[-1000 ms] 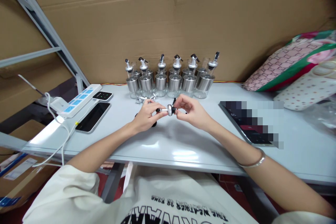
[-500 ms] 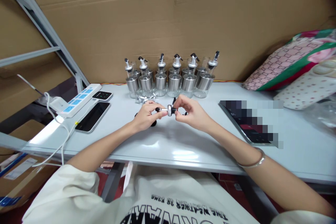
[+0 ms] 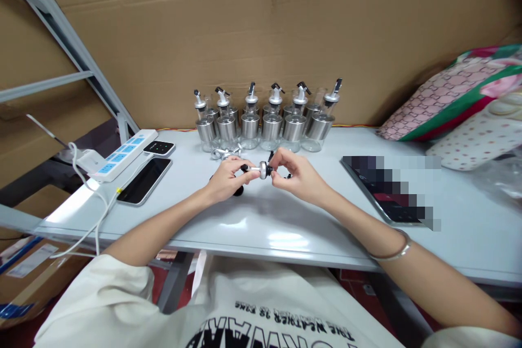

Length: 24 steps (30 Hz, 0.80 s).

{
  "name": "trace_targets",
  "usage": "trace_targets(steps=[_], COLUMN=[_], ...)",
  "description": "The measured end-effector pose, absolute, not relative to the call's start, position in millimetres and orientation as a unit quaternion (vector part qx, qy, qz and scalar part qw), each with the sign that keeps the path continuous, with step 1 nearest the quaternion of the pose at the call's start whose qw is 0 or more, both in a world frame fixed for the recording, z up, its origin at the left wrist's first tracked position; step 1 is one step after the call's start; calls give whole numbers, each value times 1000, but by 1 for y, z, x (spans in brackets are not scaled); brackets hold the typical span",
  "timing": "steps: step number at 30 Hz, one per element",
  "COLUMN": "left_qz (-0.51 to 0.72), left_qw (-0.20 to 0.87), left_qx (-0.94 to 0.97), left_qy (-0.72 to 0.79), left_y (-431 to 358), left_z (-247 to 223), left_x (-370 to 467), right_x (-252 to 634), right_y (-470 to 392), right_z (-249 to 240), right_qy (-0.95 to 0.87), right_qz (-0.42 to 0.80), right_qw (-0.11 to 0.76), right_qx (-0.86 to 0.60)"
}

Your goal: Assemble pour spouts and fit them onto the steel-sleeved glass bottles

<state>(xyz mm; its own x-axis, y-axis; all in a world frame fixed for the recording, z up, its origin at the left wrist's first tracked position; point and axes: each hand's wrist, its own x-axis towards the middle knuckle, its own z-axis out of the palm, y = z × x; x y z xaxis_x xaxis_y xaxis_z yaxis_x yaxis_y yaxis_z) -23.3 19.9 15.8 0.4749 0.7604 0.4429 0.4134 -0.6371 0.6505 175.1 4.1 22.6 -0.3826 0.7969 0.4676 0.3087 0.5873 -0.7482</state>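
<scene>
My left hand (image 3: pixel 227 179) pinches a silver and black pourer spout (image 3: pixel 263 169), held sideways above the table. On its black stopper end, the thumb and fingertips of my right hand (image 3: pixel 299 176) are closed. Small black parts (image 3: pixel 238 191) lie on the table beside and partly behind my left hand. Behind it sit several loose silver pourer pieces (image 3: pixel 226 152), partly hidden by my fingers. Farther back stands a row of glass oil bottles (image 3: pixel 249 125) with steel bands, the front ones topped with pourer spouts of the same kind.
At the left are a white power strip (image 3: pixel 126 155), a phone (image 3: pixel 145 180) with a white cable, and a small black-faced device (image 3: pixel 159 148). A partly blurred tablet-like device (image 3: pixel 381 193) lies to the right. Patterned bags (image 3: pixel 440 98) rest at the back right, before a cardboard wall (image 3: pixel 261 38).
Both hands stay in nearly the same place on the pourer spout. Its black lever has tilted slightly upward near my left fingers; the bottles are unchanged.
</scene>
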Motion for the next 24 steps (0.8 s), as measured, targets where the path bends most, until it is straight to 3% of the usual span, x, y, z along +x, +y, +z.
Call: trace_targets(steps=[7, 13, 19, 24], left_qz=[411, 410, 364, 388], left_qw=[217, 237, 323, 294], left_qx=[800, 791, 793, 800], left_qy=[379, 388, 367, 351], left_y=[20, 18, 15, 13], left_z=[13, 17, 18, 24], left_x=[-21, -20, -20, -20], right_x=[172, 173, 172, 170], right_y=[1, 3, 5, 2], right_z=[20, 17, 13, 16], right_qy=[-819, -829, -830, -855], right_qz=[201, 170, 123, 22], right_qw=[392, 405, 437, 447], right_qx=[-368, -345, -322, -262])
